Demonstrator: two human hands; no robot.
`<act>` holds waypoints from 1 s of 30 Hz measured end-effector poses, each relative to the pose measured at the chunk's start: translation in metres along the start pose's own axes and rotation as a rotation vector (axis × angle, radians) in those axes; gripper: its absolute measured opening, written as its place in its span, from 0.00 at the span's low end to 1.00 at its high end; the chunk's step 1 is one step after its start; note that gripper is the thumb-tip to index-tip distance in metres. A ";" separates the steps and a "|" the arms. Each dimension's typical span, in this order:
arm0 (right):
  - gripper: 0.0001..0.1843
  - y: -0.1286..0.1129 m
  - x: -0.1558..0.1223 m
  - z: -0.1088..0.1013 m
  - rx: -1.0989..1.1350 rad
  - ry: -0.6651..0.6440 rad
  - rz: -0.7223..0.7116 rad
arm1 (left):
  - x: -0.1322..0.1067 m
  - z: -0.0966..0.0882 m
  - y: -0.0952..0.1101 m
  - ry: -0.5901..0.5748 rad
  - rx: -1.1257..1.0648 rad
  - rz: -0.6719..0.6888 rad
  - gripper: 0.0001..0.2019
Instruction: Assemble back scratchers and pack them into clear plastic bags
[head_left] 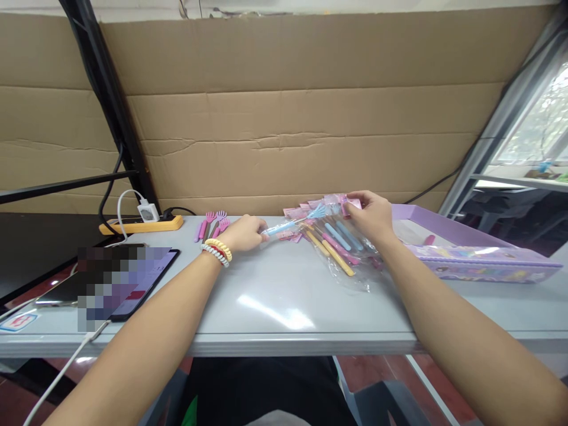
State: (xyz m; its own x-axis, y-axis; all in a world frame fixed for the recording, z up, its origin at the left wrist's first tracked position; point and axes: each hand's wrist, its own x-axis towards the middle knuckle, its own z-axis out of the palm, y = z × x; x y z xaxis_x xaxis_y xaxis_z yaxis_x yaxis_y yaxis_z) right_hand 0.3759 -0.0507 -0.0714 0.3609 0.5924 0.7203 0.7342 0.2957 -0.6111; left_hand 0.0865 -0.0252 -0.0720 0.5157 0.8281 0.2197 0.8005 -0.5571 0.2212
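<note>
My left hand (245,234), with a yellow and a white coiled band on its wrist, pinches the handle end of a light-blue fork in a clear plastic sleeve (288,226). My right hand (371,218) is closed at the sleeve's other end, beside pink header cards; its fingertips are partly hidden. Beneath and around it lies a pile of clear packets (339,251) holding yellow, pink and blue handled utensils. Several loose pink and purple forks (212,225) lie just beyond my left hand.
A purple open box (483,263) stands on the right of the grey table (266,296). At the left lie a tablet (146,284) and a dark device with a white cable. A yellow power strip (153,225) sits at the back, below the cardboard wall (310,118).
</note>
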 end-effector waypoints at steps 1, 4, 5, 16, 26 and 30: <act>0.12 0.000 0.001 0.000 0.006 0.020 0.014 | 0.000 0.000 0.000 0.000 -0.001 -0.002 0.10; 0.21 0.003 0.002 0.000 0.073 0.036 0.080 | -0.001 -0.001 0.001 -0.003 -0.009 -0.009 0.10; 0.26 0.004 0.003 0.001 0.094 0.039 0.096 | -0.001 -0.001 0.002 -0.004 -0.011 -0.009 0.10; 0.19 0.014 0.008 0.002 0.074 0.044 0.115 | -0.001 0.000 0.000 -0.004 -0.007 -0.003 0.10; 0.13 0.017 0.012 -0.001 0.095 0.058 0.163 | -0.001 0.000 0.002 -0.006 0.001 0.002 0.10; 0.15 0.020 0.013 0.000 0.253 0.012 0.223 | 0.000 0.001 0.000 -0.003 -0.005 0.003 0.10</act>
State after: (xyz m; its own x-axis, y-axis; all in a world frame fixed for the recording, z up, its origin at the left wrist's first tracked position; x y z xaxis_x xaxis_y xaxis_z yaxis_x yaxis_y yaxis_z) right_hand 0.3952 -0.0371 -0.0738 0.5046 0.6552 0.5622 0.4705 0.3374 -0.8154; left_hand 0.0867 -0.0254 -0.0729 0.5195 0.8264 0.2172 0.7971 -0.5603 0.2253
